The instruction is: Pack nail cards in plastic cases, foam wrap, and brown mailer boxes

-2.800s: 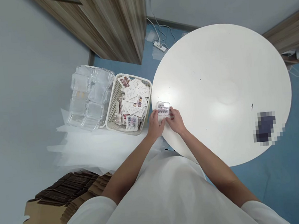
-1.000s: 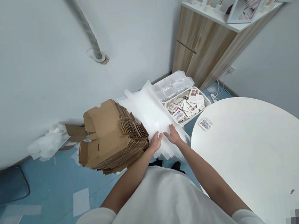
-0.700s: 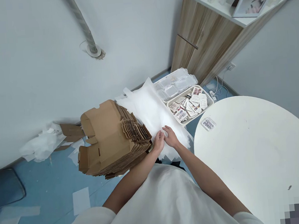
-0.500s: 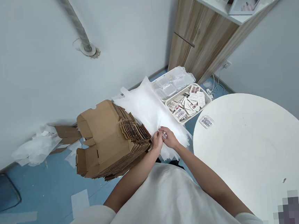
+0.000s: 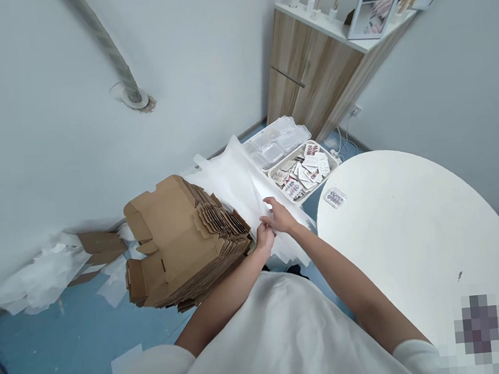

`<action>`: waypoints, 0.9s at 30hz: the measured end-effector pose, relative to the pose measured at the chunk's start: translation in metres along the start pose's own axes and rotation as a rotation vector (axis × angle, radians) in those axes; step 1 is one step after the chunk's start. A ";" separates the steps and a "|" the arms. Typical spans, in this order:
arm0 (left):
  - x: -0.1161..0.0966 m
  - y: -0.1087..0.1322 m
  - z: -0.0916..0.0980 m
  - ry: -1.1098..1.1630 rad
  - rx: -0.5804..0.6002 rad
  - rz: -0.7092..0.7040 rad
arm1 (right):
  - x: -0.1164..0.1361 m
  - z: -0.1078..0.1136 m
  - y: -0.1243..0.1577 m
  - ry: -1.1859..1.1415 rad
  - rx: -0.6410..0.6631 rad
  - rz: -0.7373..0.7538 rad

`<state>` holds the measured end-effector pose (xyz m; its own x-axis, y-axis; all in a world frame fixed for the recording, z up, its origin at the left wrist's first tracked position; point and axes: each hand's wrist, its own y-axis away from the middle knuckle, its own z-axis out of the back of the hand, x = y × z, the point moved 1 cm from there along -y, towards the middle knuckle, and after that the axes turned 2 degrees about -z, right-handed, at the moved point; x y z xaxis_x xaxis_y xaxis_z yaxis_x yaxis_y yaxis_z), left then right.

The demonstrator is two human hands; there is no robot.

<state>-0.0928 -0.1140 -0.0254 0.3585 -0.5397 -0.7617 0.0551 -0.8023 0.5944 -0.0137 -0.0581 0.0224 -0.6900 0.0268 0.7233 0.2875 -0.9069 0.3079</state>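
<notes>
My right hand point(image 5: 281, 218) pinches the near edge of a white foam sheet point(image 5: 241, 183) that tops a stack of such sheets, and lifts it a little. Just below it my left hand point(image 5: 264, 238) rests on the stack with its fingers curled against the sheet. A small clear case with coloured nail tips point(image 5: 335, 197) lies on the left edge of the round white table point(image 5: 414, 231), away from both hands.
A stack of flat brown cardboard boxes point(image 5: 179, 239) sits left of the sheets. Beyond them are a white basket of printed cards point(image 5: 303, 172) and clear plastic cases point(image 5: 276, 142). A wooden cabinet point(image 5: 314, 82) stands at the wall. Paper scraps litter the blue floor.
I turned from the table to the foam sheets, leaving the small case on the table. My hands went from flat on the stack to pinching a sheet, and the right hand now lifts it.
</notes>
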 end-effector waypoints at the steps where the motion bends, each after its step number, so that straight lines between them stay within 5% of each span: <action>1: -0.001 0.001 -0.001 -0.023 0.013 0.001 | 0.003 -0.001 -0.001 0.096 -0.039 -0.004; 7: -0.008 0.004 -0.007 -0.176 0.148 -0.047 | -0.005 0.008 0.000 0.431 -0.144 -0.038; 13: 0.000 -0.001 -0.006 -0.443 -0.004 -0.135 | -0.029 0.031 0.007 0.427 -0.249 -0.033; 18: 0.011 -0.005 -0.008 -0.652 -0.084 -0.185 | -0.034 0.050 0.021 0.261 -0.228 0.096; 22: 0.013 -0.003 -0.025 -0.688 -0.059 -0.117 | -0.041 0.071 0.045 -0.001 -0.368 0.086; 27: 0.018 0.005 -0.063 -0.485 0.154 -0.011 | -0.074 0.095 0.093 -0.388 -0.583 -0.068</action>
<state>-0.0277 -0.1118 -0.0205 -0.1171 -0.5576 -0.8218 -0.0948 -0.8174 0.5682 0.1268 -0.1042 0.0565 -0.3758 0.1413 0.9159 -0.2258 -0.9725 0.0574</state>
